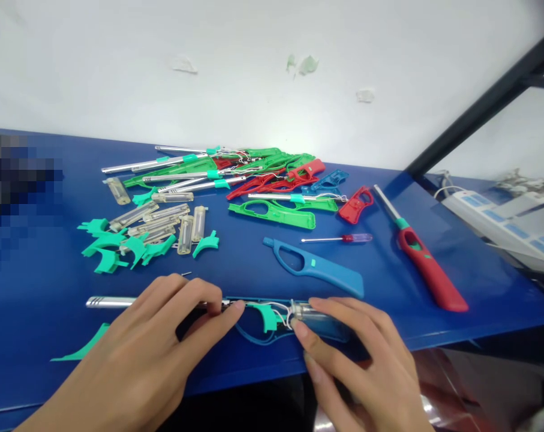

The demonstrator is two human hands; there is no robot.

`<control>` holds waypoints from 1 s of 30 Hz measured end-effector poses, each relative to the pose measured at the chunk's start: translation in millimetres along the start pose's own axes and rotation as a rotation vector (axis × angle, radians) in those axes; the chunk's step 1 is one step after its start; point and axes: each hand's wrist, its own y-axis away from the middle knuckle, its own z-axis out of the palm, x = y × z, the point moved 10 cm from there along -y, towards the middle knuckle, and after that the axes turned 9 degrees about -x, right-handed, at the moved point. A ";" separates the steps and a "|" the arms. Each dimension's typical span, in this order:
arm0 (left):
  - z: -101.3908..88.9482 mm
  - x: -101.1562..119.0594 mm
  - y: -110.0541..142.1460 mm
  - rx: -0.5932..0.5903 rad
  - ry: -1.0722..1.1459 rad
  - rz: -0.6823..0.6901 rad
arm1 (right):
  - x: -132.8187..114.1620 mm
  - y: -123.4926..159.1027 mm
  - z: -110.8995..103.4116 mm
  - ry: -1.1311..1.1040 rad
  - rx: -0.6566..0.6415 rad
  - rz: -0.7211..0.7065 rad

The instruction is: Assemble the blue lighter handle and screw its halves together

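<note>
Pinching a half-built blue lighter (276, 321) from both ends, the two hands work right at the near edge of the blue table (478, 282). The left hand (150, 354) has its fingertips closed down on the lighter's metal tube (107, 302), which juts out to the left along the table. The right hand (361, 366) has thumb and fingers closed round the clear fuel tank (310, 313) seated in the open blue shell, just right of a green trigger (268, 317) and thin white wires. The lighter lies parallel to the table's front edge and close to it; both wrists hang off the table.

Just beyond the right hand lies a loose blue handle half (316, 267). Behind that, a small screwdriver (343, 238) with a clear purple grip lies in open blue surface. A finished red lighter (422, 258) lies slanted to the right, its butt near the table's front right part. Left of the left hand, a green shell piece (85, 348) sits close to the front edge.

Further back on the left is a cluster of green triggers (110, 246) and clear fuel tanks (164, 219). Along the back, near the white wall, is a heap of green, red and blue shells and tubes (254, 171). Between the heap and the hands the middle strip of table lies open.
</note>
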 end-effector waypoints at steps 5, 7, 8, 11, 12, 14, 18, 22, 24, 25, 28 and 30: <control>1.6 1.0 -0.1 0.003 0.014 0.017 | 1.5 -0.6 0.6 -0.017 0.028 0.018; 4.0 -2.1 1.7 -0.005 0.028 -0.016 | 2.7 -0.5 -0.2 -0.022 0.054 0.022; 5.2 -1.4 2.6 -0.011 0.028 -0.011 | 3.7 -0.2 0.3 -0.029 0.058 0.027; 5.5 1.8 3.8 -0.011 0.020 0.023 | 5.6 1.7 1.1 -0.035 0.066 0.037; 5.1 2.7 3.6 -0.012 0.020 0.032 | 5.5 2.4 1.4 -0.032 0.065 0.034; 4.5 3.7 2.3 -0.021 0.019 0.035 | 5.2 3.6 2.0 -0.027 0.061 0.028; 3.3 5.4 -0.4 -0.034 -0.002 0.012 | 5.2 3.2 3.6 -0.029 0.043 0.021; 2.4 6.0 -0.1 -0.028 0.003 -0.004 | 3.1 0.2 4.5 -0.024 0.030 0.005; 2.4 4.2 0.9 -0.022 0.003 -0.017 | 2.4 -0.4 4.6 -0.020 0.030 0.003; 2.7 2.7 1.3 -0.021 0.001 -0.024 | 2.6 -0.1 4.2 -0.017 0.034 0.005; 1.9 1.6 1.2 0.002 -0.012 -0.001 | 3.7 1.9 5.0 -0.008 0.023 0.017; 0.1 3.5 -0.3 0.028 -0.030 0.041 | 3.9 3.3 6.2 0.000 0.007 0.021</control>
